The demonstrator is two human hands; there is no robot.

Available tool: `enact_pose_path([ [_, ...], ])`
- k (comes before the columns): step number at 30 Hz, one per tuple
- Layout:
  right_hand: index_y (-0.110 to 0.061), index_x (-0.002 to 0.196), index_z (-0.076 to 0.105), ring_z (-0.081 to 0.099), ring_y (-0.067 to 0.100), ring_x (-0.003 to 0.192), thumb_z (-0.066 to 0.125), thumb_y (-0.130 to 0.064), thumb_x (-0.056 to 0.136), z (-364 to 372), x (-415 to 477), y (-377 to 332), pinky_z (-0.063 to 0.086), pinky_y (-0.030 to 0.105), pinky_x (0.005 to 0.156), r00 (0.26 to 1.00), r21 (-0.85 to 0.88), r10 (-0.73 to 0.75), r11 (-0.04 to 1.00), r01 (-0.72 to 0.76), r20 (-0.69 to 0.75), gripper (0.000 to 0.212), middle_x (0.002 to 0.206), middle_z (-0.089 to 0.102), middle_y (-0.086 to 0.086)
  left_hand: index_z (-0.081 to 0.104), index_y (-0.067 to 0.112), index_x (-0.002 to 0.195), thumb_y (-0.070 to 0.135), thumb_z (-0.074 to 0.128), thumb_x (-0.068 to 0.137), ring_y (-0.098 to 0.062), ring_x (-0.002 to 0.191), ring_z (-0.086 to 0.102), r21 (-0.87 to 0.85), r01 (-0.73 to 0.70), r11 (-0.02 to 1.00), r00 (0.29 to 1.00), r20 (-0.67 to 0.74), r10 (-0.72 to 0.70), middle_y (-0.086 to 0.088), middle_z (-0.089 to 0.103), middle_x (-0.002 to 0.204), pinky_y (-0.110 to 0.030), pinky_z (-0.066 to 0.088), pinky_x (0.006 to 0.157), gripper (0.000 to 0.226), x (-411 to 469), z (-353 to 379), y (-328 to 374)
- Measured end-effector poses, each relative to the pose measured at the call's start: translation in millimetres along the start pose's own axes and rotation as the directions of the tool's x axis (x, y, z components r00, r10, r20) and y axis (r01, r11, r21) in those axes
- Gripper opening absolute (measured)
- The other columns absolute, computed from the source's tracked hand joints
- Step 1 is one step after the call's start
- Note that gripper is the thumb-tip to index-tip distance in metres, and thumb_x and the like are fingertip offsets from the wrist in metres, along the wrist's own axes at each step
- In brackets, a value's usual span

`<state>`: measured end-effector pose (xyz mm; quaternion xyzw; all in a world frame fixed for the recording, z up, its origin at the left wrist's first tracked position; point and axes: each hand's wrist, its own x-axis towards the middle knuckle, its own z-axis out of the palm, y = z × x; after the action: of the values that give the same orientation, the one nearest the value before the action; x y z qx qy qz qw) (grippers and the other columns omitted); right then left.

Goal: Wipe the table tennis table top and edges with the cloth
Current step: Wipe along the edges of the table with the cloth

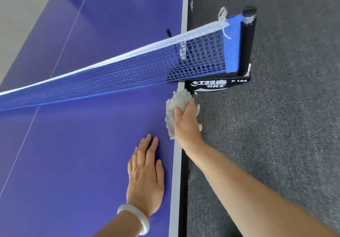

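Note:
The blue table tennis table (77,154) fills the left of the head view, with a white side line and black edge (182,181) running down its right side. My right hand (185,120) presses a fluffy grey-white cloth (177,100) over that edge, just below the net clamp. The hand's fingers wrap around the cloth and over the side of the table. My left hand (145,174) lies flat on the blue top with fingers together, a white bangle on its wrist. It holds nothing.
A blue net (128,71) with a white top band crosses the table. A black post (247,41) and a black clamp (211,84) hold it at the right edge. Grey carpet (276,126) lies to the right of the table.

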<state>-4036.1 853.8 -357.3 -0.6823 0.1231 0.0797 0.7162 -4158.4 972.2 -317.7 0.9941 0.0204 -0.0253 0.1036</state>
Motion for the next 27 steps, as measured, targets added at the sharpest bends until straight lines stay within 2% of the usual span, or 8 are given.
enact_pose_path([
  [2, 0.005, 0.136, 0.043, 0.051, 0.025, 0.124, 0.032, -0.026, 0.107, -2.4, 43.9, -26.6, 0.039, 0.036, 0.106, 0.979, 0.009, 0.200, 0.980, -0.200, -0.039, 0.044, 0.132, 0.053, 0.016, 0.033, 0.022, 0.153, 0.039, 0.019, 0.097, -0.013, 0.146, 0.022, 0.007, 0.001, 1.000, 1.000, 0.004, -0.001, 0.011, 0.021, 0.160, -0.039, 0.020, 0.119, 0.060, 0.3, -0.9, 0.5],
  [5, 0.004, 0.123, 0.049, 0.053, 0.027, 0.114, 0.030, -0.028, 0.108, -1.3, 52.2, -35.3, 0.042, 0.036, 0.098, 0.970, -0.079, 0.233, 0.968, -0.238, -0.072, 0.040, 0.120, 0.055, 0.017, 0.032, 0.022, 0.153, 0.039, 0.018, 0.098, -0.014, 0.147, 0.021, 0.017, 0.003, 1.000, 1.000, 0.016, -0.003, 0.010, 0.020, 0.161, -0.040, 0.020, 0.120, 0.060, 0.3, 0.6, -1.9],
  [8, -0.005, 0.155, 0.017, 0.020, 0.023, 0.150, 0.038, -0.016, 0.106, 1.4, -7.4, -18.8, 0.021, 0.038, 0.122, 0.999, -0.183, -0.048, 0.982, 0.046, -0.007, 0.055, 0.161, 0.023, 0.014, 0.033, 0.021, 0.153, 0.037, 0.019, 0.098, -0.015, 0.148, 0.021, 0.021, -0.004, 1.000, 1.000, 0.012, 0.004, 0.010, 0.021, 0.161, -0.041, 0.022, 0.119, 0.059, 0.2, 1.8, -3.7],
  [11, -0.010, 0.157, -0.004, -0.011, 0.008, 0.151, 0.039, -0.010, 0.104, -0.4, -28.0, -9.0, 0.001, 0.027, 0.124, 0.983, -0.215, -0.183, 0.959, 0.184, 0.022, 0.069, 0.167, -0.004, 0.002, 0.032, 0.020, 0.153, 0.036, 0.019, 0.099, -0.015, 0.148, 0.021, 0.029, -0.010, 1.000, 1.000, 0.010, 0.009, 0.009, 0.021, 0.161, -0.039, 0.020, 0.119, 0.058, 0.9, 3.1, -5.8],
  [16, 0.000, 0.150, 0.022, 0.039, 0.031, 0.138, 0.037, -0.017, 0.106, 5.2, 27.8, -39.0, 0.037, 0.036, 0.109, 0.995, -0.234, 0.030, 0.971, -0.051, -0.091, 0.049, 0.151, 0.033, 0.019, 0.032, 0.022, 0.153, 0.036, 0.020, 0.099, -0.015, 0.147, 0.022, 0.025, -0.009, 1.000, 1.000, 0.001, 0.009, 0.009, 0.022, 0.161, -0.037, 0.019, 0.120, 0.057, 1.1, 3.5, -6.5],
  [22, -0.012, 0.157, 0.009, 0.030, 0.031, 0.146, 0.037, -0.012, 0.104, -0.5, -36.6, -10.1, 0.036, 0.050, 0.113, 0.987, -0.222, -0.162, 0.963, 0.156, -0.007, 0.060, 0.160, 0.020, 0.014, 0.032, 0.021, 0.153, 0.036, 0.019, 0.098, -0.015, 0.148, 0.021, 0.022, -0.001, 1.000, 1.000, 0.005, 0.000, 0.007, 0.022, 0.161, -0.037, 0.018, 0.120, 0.058, -0.2, 2.3, -4.3],
  [24, -0.009, 0.155, 0.013, 0.035, 0.031, 0.143, 0.039, -0.015, 0.104, -0.5, -34.0, -8.3, 0.036, 0.050, 0.113, 0.992, -0.226, -0.130, 0.966, 0.125, -0.006, 0.057, 0.157, 0.027, 0.016, 0.031, 0.021, 0.153, 0.036, 0.019, 0.098, -0.015, 0.148, 0.021, 0.025, 0.001, 1.000, 1.000, 0.013, -0.001, 0.007, 0.022, 0.161, -0.038, 0.019, 0.120, 0.058, 0.2, 1.5, -2.7],
  [27, 0.004, 0.138, 0.036, 0.052, 0.032, 0.122, 0.039, -0.022, 0.106, 4.2, 24.2, -32.0, 0.043, 0.037, 0.099, 0.991, -0.238, 0.075, 0.966, -0.100, -0.111, 0.042, 0.138, 0.048, 0.022, 0.032, 0.021, 0.153, 0.037, 0.018, 0.098, -0.014, 0.148, 0.020, 0.029, -0.001, 1.000, 1.000, 0.014, 0.000, 0.007, 0.022, 0.161, -0.039, 0.019, 0.121, 0.059, 0.5, 0.3, -2.1],
])
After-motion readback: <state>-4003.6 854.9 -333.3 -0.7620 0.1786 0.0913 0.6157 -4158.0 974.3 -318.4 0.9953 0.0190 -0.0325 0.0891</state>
